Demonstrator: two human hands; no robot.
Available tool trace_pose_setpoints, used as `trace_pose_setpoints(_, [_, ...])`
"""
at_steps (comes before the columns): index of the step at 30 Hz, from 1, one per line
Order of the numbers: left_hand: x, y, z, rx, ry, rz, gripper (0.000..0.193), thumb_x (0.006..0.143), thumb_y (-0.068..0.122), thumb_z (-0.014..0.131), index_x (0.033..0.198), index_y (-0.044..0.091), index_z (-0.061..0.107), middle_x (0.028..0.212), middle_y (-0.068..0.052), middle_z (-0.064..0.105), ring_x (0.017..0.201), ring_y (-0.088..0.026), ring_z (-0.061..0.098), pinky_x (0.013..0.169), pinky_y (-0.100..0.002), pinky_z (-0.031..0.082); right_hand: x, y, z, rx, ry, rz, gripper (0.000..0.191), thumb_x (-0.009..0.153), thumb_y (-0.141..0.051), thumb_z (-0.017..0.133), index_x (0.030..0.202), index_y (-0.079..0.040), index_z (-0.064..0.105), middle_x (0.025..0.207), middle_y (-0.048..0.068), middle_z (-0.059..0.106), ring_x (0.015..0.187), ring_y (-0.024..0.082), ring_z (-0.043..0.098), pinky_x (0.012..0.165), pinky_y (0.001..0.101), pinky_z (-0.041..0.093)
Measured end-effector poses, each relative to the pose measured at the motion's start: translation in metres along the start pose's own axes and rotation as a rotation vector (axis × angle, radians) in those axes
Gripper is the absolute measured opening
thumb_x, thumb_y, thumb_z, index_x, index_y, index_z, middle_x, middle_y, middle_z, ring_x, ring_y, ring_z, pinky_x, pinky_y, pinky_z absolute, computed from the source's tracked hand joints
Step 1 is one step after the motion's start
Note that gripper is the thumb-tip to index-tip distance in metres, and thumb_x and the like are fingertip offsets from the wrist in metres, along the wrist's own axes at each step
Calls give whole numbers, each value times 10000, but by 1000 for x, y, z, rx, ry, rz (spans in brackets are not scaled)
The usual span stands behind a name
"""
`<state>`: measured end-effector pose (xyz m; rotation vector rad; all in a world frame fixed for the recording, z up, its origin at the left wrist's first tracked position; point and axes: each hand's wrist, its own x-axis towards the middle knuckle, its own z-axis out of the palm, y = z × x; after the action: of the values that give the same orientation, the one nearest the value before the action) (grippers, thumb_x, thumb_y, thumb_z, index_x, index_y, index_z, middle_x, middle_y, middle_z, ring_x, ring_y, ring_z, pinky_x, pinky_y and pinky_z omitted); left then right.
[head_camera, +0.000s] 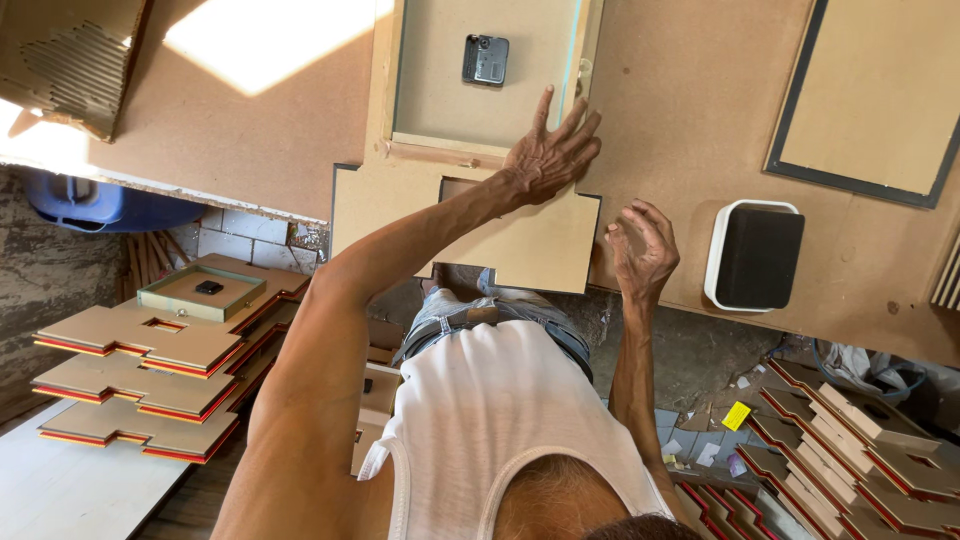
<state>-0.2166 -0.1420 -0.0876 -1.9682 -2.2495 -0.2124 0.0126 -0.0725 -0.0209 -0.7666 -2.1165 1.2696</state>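
My left hand (548, 155) lies flat, fingers spread, on a stepped, notched brown fibreboard cut-out (520, 250) that rests on the large brown worktop (680, 120). Its fingertips reach the lower corner of a wooden frame (440, 148). The frame lies back side up, with a small black-and-silver clock mechanism (485, 59) fixed in its panel. My right hand (640, 250) hovers just right of the cut-out's edge. Its fingers are loosely curled and I see nothing in them.
A white tray with a black inside (757, 258) sits right of my right hand. A dark-framed board (870, 100) lies at the top right. Stacks of red-edged cut-outs stand at lower left (140, 385) and lower right (860, 440). A blue tub (90, 205) is at the left.
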Motion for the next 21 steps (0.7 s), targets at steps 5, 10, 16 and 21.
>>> trace_pose_setpoints(5, [0, 6, 1, 99, 60, -62, 418, 991, 375, 550, 1315, 116, 605, 1548, -178, 401, 1508, -379, 220, 1165, -781, 79, 3, 5, -6, 75, -4, 61, 229, 951, -98, 777, 1138, 20, 720, 1251, 148, 647, 1002, 223, 733, 784, 313, 647])
trace_pose_setpoints(10, [1, 2, -2, 60, -45, -33, 372, 1008, 337, 569, 1300, 109, 614, 1531, -182, 428, 1508, -405, 225, 1153, -784, 101, 5, 12, -2, 66, -35, 66, 196, 946, -67, 777, 1112, 26, 731, 1223, 141, 669, 1005, 215, 729, 778, 299, 687])
trace_pose_setpoints(16, [11, -3, -6, -46, -178, 86, 386, 949, 305, 579, 1293, 130, 592, 1549, -163, 377, 1482, -397, 215, 1153, -751, 89, 17, 21, 12, 139, -125, 29, 197, 946, -52, 788, 1116, 31, 732, 1218, 136, 667, 1020, 205, 706, 801, 299, 676])
trace_pose_setpoints(21, [14, 1, -12, -12, -238, 1, 373, 1020, 272, 522, 1362, 129, 568, 1581, -162, 368, 1520, -407, 203, 1181, -741, 50, 26, 29, 16, 162, -174, 15, 205, 950, -43, 781, 1130, 34, 721, 1227, 135, 660, 1036, 203, 719, 814, 296, 679])
